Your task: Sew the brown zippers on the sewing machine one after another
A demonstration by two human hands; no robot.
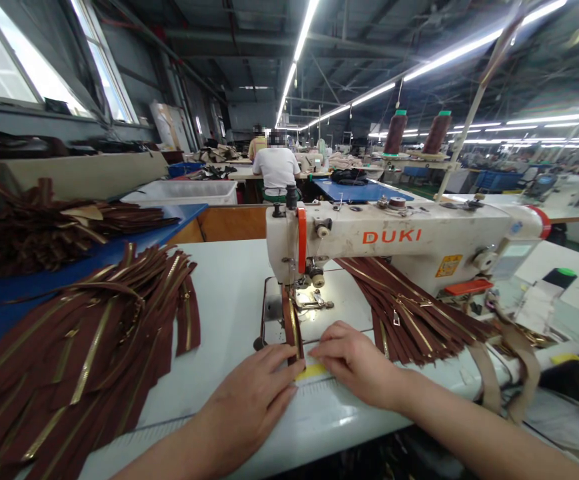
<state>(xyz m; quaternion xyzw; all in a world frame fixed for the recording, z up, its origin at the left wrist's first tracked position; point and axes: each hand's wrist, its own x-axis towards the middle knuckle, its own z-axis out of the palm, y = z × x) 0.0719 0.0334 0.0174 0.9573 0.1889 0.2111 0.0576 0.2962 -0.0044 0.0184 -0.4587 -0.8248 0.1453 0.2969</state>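
A brown zipper strip with gold teeth [294,327] runs from under the presser foot of a white sewing machine [344,233] toward the table's front edge. My left hand [254,393] rests on the near end of this strip, its fingers pressed together over it. Just right of the strip, my right hand [352,360] has its fingers curled together, the fingertips close to the strip's edge; whatever they may hold is hidden. Many brown zippers lie in a pile [94,333] on the left, and another bundle [409,313] fans out under the machine arm.
More brown strips [44,227] lie on a blue table [184,220] at the left. Thread cones [396,133] stand behind the machine. Beige straps [519,360] hang at the right edge. A person in white [276,167] sits farther back.
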